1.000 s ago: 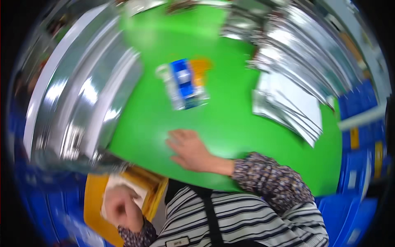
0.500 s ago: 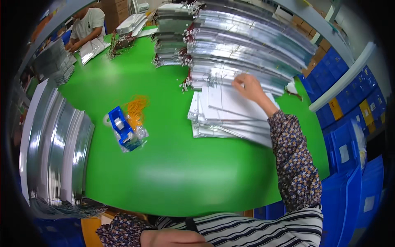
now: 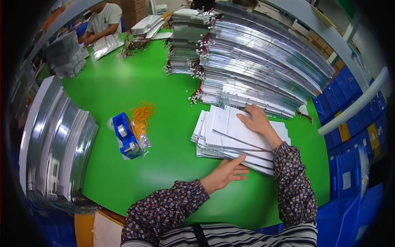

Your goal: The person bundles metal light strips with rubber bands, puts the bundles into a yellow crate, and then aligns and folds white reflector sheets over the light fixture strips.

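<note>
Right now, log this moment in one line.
left hand: open, near edge of white panels, contact unclear; right hand: atop them; tape dispenser: beside orange bands

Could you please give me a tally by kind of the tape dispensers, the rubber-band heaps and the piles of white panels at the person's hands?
Blue tape dispenser: 1
Heap of orange rubber bands: 1
Uneven pile of flat white panels, right hand on top, left hand by the near edge: 1
Total: 3

Blue bins point(image 3: 343, 162) flank a glossy green table point(image 3: 164, 90), brown boxes point(image 3: 132, 13) stacked beyond.
</note>
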Demonstrator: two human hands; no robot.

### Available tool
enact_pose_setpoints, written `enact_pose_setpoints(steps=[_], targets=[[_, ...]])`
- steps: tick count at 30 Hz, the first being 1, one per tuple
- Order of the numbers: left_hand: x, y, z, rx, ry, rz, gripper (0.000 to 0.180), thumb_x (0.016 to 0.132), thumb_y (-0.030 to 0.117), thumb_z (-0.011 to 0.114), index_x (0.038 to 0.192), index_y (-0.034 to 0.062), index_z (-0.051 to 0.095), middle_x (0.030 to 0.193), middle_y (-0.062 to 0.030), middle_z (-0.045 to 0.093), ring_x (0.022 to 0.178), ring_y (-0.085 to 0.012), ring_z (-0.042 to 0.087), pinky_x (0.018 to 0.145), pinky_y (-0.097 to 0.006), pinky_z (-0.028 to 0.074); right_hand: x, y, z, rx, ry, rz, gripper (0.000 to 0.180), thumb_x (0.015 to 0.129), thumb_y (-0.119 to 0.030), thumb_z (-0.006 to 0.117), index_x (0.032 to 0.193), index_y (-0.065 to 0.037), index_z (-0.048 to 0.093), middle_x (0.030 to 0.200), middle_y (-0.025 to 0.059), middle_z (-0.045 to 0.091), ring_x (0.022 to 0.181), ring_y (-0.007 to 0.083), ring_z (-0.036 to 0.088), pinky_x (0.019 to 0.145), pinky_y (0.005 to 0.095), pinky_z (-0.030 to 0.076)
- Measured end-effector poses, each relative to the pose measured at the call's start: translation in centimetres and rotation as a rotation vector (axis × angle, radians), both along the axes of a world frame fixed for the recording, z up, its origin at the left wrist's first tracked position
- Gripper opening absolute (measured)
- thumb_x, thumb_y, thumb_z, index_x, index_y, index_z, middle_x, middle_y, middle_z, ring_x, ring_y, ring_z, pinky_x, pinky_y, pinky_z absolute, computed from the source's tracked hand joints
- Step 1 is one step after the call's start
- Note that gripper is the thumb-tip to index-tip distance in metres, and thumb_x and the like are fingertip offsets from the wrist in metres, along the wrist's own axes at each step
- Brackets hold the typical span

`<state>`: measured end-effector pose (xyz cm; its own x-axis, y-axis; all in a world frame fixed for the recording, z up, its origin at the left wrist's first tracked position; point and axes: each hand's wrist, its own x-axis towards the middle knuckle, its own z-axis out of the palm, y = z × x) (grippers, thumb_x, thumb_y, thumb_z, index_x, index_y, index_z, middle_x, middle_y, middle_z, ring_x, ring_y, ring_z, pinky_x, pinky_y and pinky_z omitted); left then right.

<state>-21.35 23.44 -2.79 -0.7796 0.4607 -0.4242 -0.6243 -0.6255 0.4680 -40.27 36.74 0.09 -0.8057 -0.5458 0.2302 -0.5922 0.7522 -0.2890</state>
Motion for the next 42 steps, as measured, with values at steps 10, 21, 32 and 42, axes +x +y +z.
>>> enact_pose_setpoints(steps=[10, 21, 32, 42], targets=[[-0.6, 1.2, 2.4, 0.054, -0.006, 0.05, 0.039, 0.088, 0.029, 0.061, 0.114, 0.0016, 0.053, 0.107, -0.0118, 0.059, 0.096, -0.0212, 0.058, 0.083, -0.035, 0.049, 1.3, 0.3, 1.5, -0.178, -0.114, -0.133, 0.053, 0.077, -0.048, 0.065, 0.076, 0.006, 0.063, 0.07, 0.0196, 0.058, 0.07, 0.0345, 0.057, 0.063, 0.0398, 0.044], [3.5, -1.0, 2.2, 0.239, 0.373, -0.026, 0.048, 0.089, 0.033, 0.06, 0.121, -0.0011, 0.05, 0.124, -0.0106, 0.051, 0.109, -0.0187, 0.05, 0.093, -0.032, 0.042, 9.6, -3.7, 12.9, -0.014, 0.379, -0.048, 0.049, 0.082, -0.044, 0.06, 0.067, 0.001, 0.052, 0.053, 0.0222, 0.051, 0.051, 0.0395, 0.053, 0.049, 0.0456, 0.038], [19.8, -14.7, 4.4, -1.328, 1.114, 0.529, 0.089, 0.066, 0.039, 0.078, 0.133, -0.0008, 0.035, 0.139, -0.0225, 0.03, 0.13, -0.0373, 0.028, 0.108, -0.046, 0.022, 19.3, -12.5, 1.8, -0.025, -1.181, -0.021, 0.067, 0.091, -0.058, 0.037, 0.097, 0.003, 0.062, 0.075, 0.0139, 0.062, 0.061, 0.0193, 0.057, 0.052, 0.0344, 0.048], [27.5, -27.0, 5.7, -1.282, 0.973, 0.568, 0.073, 0.069, 0.013, 0.07, 0.134, 0.0007, 0.039, 0.127, -0.017, 0.049, 0.119, -0.0298, 0.046, 0.102, -0.037, 0.033, 27.3, -20.8, -0.3, 0.092, -1.119, 0.658, 0.046, 0.096, -0.038, 0.039, 0.114, 0.001, 0.057, 0.1, 0.0197, 0.063, 0.09, 0.0293, 0.06, 0.08, 0.034, 0.047]])
